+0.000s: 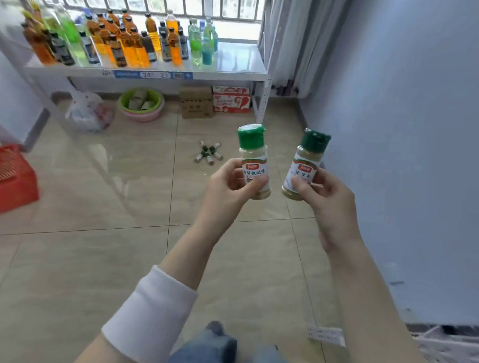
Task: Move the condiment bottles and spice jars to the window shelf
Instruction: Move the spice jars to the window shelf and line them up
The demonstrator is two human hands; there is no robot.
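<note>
My left hand (228, 187) grips a pale spice jar (253, 157) with a green cap, held upright. My right hand (328, 201) grips a second green-capped spice jar (306, 162) of greenish powder, tilted slightly right. Both jars are held up in front of me over the floor. Several more small spice jars (209, 153) lie in a heap on the tiles further ahead. The window shelf (238, 63) stands at the back, its left and middle crowded with several condiment bottles (123, 41) of orange, green and dark liquid; its right end is bare.
Under the shelf sit a green and pink basin (141, 103), a cardboard box (196, 102), a red and white carton (231, 99) and a plastic bag (87, 111). A red crate (8, 179) stands at the left. A blue wall (413, 134) runs along the right.
</note>
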